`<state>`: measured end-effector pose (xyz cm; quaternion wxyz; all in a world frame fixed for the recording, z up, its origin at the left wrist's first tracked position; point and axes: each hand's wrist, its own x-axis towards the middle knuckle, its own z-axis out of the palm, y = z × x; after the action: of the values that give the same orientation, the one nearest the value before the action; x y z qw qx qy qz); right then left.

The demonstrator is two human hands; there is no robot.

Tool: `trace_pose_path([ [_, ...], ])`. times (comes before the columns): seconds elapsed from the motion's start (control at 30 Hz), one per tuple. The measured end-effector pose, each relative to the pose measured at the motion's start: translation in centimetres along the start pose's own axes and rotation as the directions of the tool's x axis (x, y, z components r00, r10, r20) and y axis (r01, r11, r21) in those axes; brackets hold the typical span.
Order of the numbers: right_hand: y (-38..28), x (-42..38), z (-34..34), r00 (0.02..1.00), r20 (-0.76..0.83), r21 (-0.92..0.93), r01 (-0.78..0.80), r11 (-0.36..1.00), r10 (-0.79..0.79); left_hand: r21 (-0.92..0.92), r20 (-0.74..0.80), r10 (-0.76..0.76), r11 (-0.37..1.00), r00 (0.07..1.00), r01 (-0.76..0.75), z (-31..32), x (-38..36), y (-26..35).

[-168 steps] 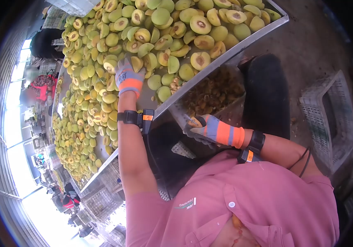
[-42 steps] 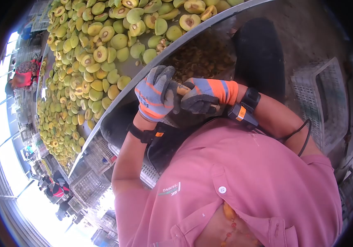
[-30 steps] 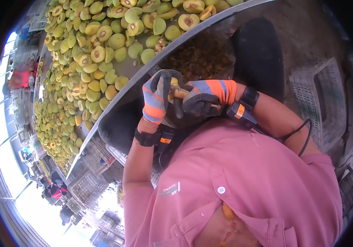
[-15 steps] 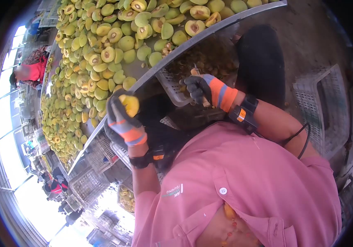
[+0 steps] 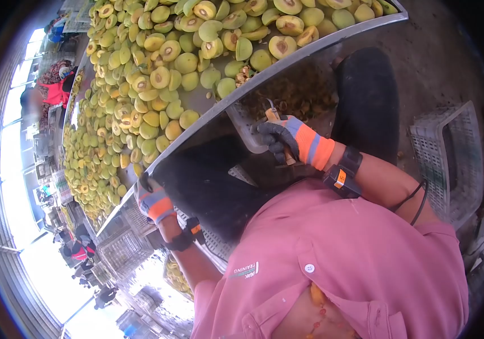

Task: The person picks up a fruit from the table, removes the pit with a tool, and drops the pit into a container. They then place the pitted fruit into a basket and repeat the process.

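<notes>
The right hand's fingers (image 5: 273,135) were closed around a small knife (image 5: 273,116) over the pit crate (image 5: 242,121). The left hand (image 5: 151,198) reached under the table (image 5: 196,127); its grip I cannot tell. Better to keep the blade pointed away.

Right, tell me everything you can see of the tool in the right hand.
The tool is small, with a pale wooden-looking handle and a thin curved metal tip that sticks up past the fingers. The gloved right hand is closed around the handle, hiding most of it. It is held roughly upright over a grey plastic crate of pits, just below the metal table's edge. The tip's exact shape is too small to make out.
</notes>
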<state>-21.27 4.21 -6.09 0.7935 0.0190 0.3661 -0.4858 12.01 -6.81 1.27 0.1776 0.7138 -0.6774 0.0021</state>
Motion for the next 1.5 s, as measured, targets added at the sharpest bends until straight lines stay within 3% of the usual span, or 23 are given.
trace_pose_path([
  [0.1,-0.2,0.9,-0.5,0.998,-0.021,-0.066,0.06,0.996,-0.062,0.007,-0.046,0.354,0.935,0.934,-0.354,2.2,3.6,7.0],
  [0.2,0.0,1.1,-1.0,0.993,-0.031,-0.105,0.113,0.988,-0.117,0.029,-0.056,0.476,0.879,0.878,-0.475,5.7,7.9,11.9],
  [0.27,-0.2,1.2,-1.7,0.991,0.03,-0.045,0.134,0.99,-0.132,0.161,-0.081,0.551,0.83,0.831,-0.534,8.8,11.4,13.3],
  [0.3,-0.3,1.2,-1.7,0.99,-0.024,-0.116,0.136,0.984,-0.14,0.227,-0.09,0.589,0.797,0.803,-0.56,10.0,13.0,13.7],
  [0.37,-0.4,1.3,-1.8,0.978,-0.133,-0.256,0.121,0.959,-0.159,0.341,0.008,0.566,0.773,0.824,-0.534,11.5,15.0,14.5],
  [0.43,-1.0,0.9,-1.8,0.956,0.098,-0.467,0.29,0.835,-0.277,0.377,0.062,0.517,0.78,0.853,-0.5,12.4,15.8,15.0],
  [0.5,-1.5,0.1,-1.0,0.992,-0.062,-0.238,0.093,0.967,-0.111,0.34,0.074,0.453,0.826,0.888,-0.45,13.2,16.3,14.6],
  [0.53,-1.3,0.0,-0.9,0.991,-0.051,-0.259,0.107,0.96,-0.124,0.333,0.116,0.417,0.839,0.901,-0.431,13.3,16.9,14.2],
  [0.63,-1.5,-0.4,0.1,0.992,-0.014,-0.292,0.117,0.949,-0.127,0.073,0.13,0.363,0.924,0.923,-0.374,12.7,16.6,12.8],
  [0.73,-1.7,-0.9,0.7,0.994,0.005,-0.298,0.106,0.949,-0.109,-0.09,0.016,0.407,0.91,0.913,-0.404,12.2,14.4,12.4],
  [0.8,-1.5,-0.7,0.5,0.988,0.052,-0.373,0.157,0.914,-0.149,-0.429,0.061,0.377,0.846,0.924,-0.317,13.0,13.3,12.2],
  [0.83,-1.4,-0.5,0.5,0.992,0.001,-0.323,0.118,0.939,-0.125,-0.58,0.086,0.37,0.773,0.925,-0.255,13.0,12.6,12.4],
  [0.9,-1.0,-0.2,0.6,0.993,-0.099,-0.215,0.047,0.975,-0.069,-0.623,0.08,0.346,0.749,0.935,-0.224,12.7,10.5,13.2],
  [1.0,-0.9,0.3,-0.1,0.971,-0.087,-0.331,0.184,0.926,-0.224,-0.743,0.118,0.406,0.642,0.906,-0.191,10.3,7.8,14.8],
  [1.1,-0.9,1.1,-0.3,0.897,-0.053,-0.352,0.394,0.849,-0.438,-0.858,0.315,0.468,0.513,0.826,0.036,7.8,5.1,16.4],
  [1.13,-1.2,1.0,0.3,0.906,-0.026,-0.343,0.388,0.855,-0.421,-0.827,0.407,0.442,0.55,0.799,0.117,6.8,3.7,17.4],
  [1.23,-1.9,-0.1,1.6,0.917,0.032,-0.309,0.387,0.869,-0.397,-0.795,0.413,0.581,0.606,0.701,-0.033,6.8,0.7,19.6],
  [1.27,-1.9,-0.6,1.9,0.913,0.045,-0.293,0.399,0.869,-0.404,-0.814,0.468,0.561,0.574,0.683,0.086,6.8,-0.1,20.1],
  [1.37,-2.1,-0.9,1.4,0.937,0.038,-0.228,0.346,0.91,-0.347,-0.902,0.394,0.57,0.391,0.721,0.184,8.5,-1.6,20.2],
  [1.43,-1.8,0.5,0.8,0.943,0.009,-0.224,0.325,0.919,-0.332,-0.962,0.197,0.529,0.266,0.825,0.059,8.8,-3.9,21.3],
  [1.5,-2.0,-0.4,0.8,0.953,0.015,-0.288,0.293,0.911,-0.302,-0.953,0.254,0.396,0.259,0.883,0.158,8.5,-5.1,22.1],
])
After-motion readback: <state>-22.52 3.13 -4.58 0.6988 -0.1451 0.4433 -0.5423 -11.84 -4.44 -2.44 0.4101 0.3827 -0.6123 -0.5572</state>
